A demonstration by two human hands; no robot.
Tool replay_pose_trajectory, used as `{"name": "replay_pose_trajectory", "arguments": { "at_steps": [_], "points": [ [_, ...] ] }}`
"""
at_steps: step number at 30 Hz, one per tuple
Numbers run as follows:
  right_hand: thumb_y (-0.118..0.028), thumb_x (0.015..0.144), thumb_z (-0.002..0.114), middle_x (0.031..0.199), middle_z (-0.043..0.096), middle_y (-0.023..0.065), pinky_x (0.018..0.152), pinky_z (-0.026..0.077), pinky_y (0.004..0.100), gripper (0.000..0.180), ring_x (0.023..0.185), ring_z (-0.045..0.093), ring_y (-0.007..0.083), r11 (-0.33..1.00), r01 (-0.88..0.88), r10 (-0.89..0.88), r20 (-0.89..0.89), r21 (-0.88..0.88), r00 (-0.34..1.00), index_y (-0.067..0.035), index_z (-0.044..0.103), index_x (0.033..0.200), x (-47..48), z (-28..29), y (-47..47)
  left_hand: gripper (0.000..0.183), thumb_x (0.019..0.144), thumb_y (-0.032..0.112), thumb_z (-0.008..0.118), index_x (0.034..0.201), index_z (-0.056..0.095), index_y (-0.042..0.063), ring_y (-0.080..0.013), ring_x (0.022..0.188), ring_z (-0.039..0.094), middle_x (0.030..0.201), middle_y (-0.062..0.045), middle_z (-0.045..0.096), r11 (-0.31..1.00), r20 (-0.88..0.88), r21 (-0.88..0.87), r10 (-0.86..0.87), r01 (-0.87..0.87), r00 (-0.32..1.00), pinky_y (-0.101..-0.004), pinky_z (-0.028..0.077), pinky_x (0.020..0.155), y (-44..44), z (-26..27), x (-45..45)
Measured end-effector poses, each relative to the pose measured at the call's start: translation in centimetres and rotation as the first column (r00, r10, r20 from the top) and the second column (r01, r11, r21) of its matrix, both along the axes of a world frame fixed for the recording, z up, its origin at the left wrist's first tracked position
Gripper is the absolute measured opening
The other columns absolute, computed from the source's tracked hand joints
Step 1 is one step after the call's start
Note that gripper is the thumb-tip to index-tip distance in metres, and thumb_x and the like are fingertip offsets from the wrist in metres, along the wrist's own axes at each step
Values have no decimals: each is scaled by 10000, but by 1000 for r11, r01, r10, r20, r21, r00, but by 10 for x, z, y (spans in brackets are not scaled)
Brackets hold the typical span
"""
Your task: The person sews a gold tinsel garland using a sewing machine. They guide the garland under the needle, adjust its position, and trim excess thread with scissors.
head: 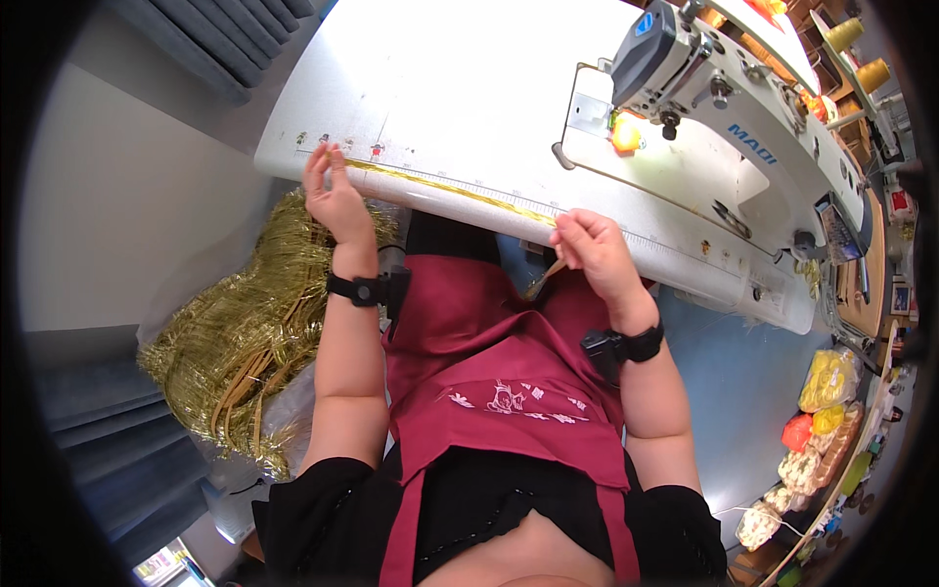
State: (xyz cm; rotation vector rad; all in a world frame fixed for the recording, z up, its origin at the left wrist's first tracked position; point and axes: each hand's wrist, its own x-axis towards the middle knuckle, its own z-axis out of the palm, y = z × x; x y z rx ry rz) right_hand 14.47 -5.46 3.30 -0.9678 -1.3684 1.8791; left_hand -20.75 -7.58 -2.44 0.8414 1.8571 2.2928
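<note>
A narrow gold metallic braid (447, 191) is stretched along the ruler scale printed near the front edge of the white sewing table (455, 88). My left hand (337, 194) pinches its left end between thumb and fingers, by some small stickers. At the braid's right part, my right hand (594, 249) grips it with bent fingers. A light-coloured tail hangs below that hand over the dark red apron (506, 345). To the right stands an industrial sewing machine (733, 110), with a small orange and yellow item (626, 134) under its head.
A large heap of gold tinsel fringe (249, 337) lies at the left, below the table. Thread snips (732, 220) rest on the machine bed's front. Yellow thread cones (873, 75) stand at the upper right. Bagged yellow goods (829, 380) sit at the lower right.
</note>
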Motion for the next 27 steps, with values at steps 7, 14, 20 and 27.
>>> {"name": "replay_pose_trajectory", "arguments": {
  "at_steps": [7,14,20,27],
  "points": [
    [-210,1021,731,685,542,-78,544,316,206,197,595,412,5,986,156,-160,73,64,984,-29,720,942,26,-3,18,248,969,205,781,1033,785,-35,-228,1293,542,1554,-92,450,953,18,-136,276,-271,961,-377,484,1032,14,-55,-99],
    [-163,971,782,757,648,-37,630,435,231,170,703,533,40,944,155,-247,311,292,918,2,746,955,24,-10,10,332,954,156,788,1206,712,-47,-256,1381,491,1571,-110,428,958,9,-101,272,-269,962,-404,459,1113,22,-63,-116],
    [-145,936,795,763,692,40,678,491,266,163,716,585,87,895,127,-333,452,427,827,13,752,942,29,-1,6,550,948,110,783,1417,535,-35,-272,1426,455,1542,-137,458,954,-10,-134,271,-270,963,-403,391,1187,19,-66,-114],
    [-133,935,786,758,696,57,665,487,271,153,707,590,92,892,188,-391,495,411,776,15,753,952,71,-4,-5,513,941,91,792,1371,537,-24,-270,1325,509,1420,-159,540,975,73,-69,215,-210,974,-404,438,1119,24,-74,-131]
  ]
}}
